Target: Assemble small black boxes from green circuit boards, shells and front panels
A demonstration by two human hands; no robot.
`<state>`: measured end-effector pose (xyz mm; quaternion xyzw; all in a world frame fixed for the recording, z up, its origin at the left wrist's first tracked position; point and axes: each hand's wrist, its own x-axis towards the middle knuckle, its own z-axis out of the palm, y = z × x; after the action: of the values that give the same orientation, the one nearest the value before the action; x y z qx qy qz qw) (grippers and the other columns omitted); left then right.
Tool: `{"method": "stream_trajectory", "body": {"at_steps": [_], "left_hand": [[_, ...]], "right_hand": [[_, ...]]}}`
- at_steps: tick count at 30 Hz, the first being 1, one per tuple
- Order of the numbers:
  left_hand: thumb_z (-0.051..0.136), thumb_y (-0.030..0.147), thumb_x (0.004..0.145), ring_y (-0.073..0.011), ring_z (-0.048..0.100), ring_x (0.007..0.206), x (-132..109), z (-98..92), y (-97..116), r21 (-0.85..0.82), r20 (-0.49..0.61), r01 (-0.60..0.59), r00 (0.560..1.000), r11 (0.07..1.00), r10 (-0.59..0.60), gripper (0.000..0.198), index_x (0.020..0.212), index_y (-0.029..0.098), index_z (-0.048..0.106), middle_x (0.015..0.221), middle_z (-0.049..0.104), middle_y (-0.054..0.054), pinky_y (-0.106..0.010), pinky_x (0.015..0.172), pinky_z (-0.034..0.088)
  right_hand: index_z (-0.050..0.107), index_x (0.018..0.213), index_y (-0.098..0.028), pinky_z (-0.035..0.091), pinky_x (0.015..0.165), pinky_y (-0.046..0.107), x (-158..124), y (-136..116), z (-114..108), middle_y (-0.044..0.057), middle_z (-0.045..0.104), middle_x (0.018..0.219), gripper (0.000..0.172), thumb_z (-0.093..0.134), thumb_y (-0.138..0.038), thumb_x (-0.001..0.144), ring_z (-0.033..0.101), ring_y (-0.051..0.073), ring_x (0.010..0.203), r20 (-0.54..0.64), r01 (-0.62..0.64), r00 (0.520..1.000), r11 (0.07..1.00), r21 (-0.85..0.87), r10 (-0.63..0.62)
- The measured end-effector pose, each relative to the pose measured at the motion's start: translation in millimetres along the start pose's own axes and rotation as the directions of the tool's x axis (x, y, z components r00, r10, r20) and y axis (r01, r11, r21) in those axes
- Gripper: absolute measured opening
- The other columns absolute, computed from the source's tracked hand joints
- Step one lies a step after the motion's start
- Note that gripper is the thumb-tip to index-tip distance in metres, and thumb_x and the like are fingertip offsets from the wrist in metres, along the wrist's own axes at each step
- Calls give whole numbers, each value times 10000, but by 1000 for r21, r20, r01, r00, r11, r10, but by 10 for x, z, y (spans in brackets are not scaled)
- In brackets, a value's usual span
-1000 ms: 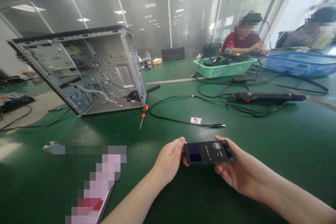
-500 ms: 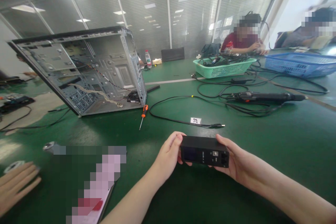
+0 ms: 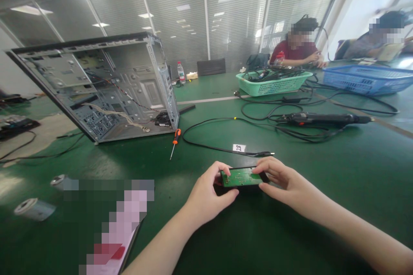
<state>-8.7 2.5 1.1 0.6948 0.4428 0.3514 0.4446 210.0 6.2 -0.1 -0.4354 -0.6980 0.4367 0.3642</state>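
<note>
A small black module (image 3: 242, 177) lies between my hands low over the green table (image 3: 322, 189), its green circuit board side facing up. My left hand (image 3: 209, 193) grips its left end with curled fingers. My right hand (image 3: 280, 180) holds the right end, fingers bent over the top edge. An orange-handled screwdriver (image 3: 174, 140) lies on the table beyond the module, near the front corner of an open grey computer case (image 3: 106, 86).
A black cable (image 3: 219, 148) with a numbered tag (image 3: 239, 148) runs past the module. An electric screwdriver (image 3: 322, 118) lies at the right. Green (image 3: 274, 81) and blue (image 3: 364, 78) baskets stand behind, where two people sit. Two small rolls (image 3: 34, 208) lie at the left.
The module was turned over in my hands: its black face with screen and ports showed before, now the green board faces up. Another person's hand appeared at left, then withdrew.
</note>
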Motion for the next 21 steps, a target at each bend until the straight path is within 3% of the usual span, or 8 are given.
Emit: {"method": "stream_trajectory", "body": {"at_steps": [7, 11, 14, 17, 21], "left_hand": [[655, 123, 709, -231, 577, 1056, 31, -10, -58, 79, -27, -22, 999, 997, 24, 260, 883, 232, 496, 1141, 619, -36, -387, 931, 427], [670, 135, 703, -234, 567, 1092, 38, -12, -123, 91, -34, -19, 999, 996, 23, 443, 1093, 261, 500, 1143, 617, -44, -388, 961, 409], [700, 198, 695, -260, 532, 1136, 44, -21, -142, 167, -55, 35, 998, 985, -26, 604, 1240, 271, 449, 1153, 607, -64, -412, 962, 403], [736, 269, 668, -289, 511, 1120, 55, -25, -130, 350, -80, 55, 996, 935, -29, 523, 1149, 249, 535, 1137, 602, -69, -449, 954, 390], [743, 296, 668, -275, 531, 1039, 73, -21, -116, 470, -64, 10, 998, 882, 23, 403, 1028, 221, 580, 1051, 621, -60, -442, 933, 387]], "right_hand": [[484, 1058, -189, 393, 1047, 399, -6, 28, 21, 73, 452, 1133, 275, 506, -282, 800, 491, 201, 1107, 14, 25, 1000, 984, -174, -23], [472, 1123, -201, 411, 1029, 406, 2, 43, -8, 73, 466, 1166, 321, 495, -310, 822, 482, 204, 1121, 50, 43, 998, 965, -257, -31], [494, 1193, -230, 397, 1015, 452, 29, -11, 4, 72, 462, 1211, 365, 498, -353, 849, 459, 230, 1138, 25, 82, 997, 899, -430, -79], [546, 1208, -235, 378, 1010, 468, 99, -116, 93, 73, 469, 1215, 354, 505, -350, 876, 426, 246, 1156, 42, 145, 988, 796, -587, -150], [601, 1171, -212, 388, 1002, 412, 239, -262, 267, 64, 518, 1171, 314, 580, -265, 862, 441, 227, 1131, 142, 226, 974, 741, -633, -176]]}}
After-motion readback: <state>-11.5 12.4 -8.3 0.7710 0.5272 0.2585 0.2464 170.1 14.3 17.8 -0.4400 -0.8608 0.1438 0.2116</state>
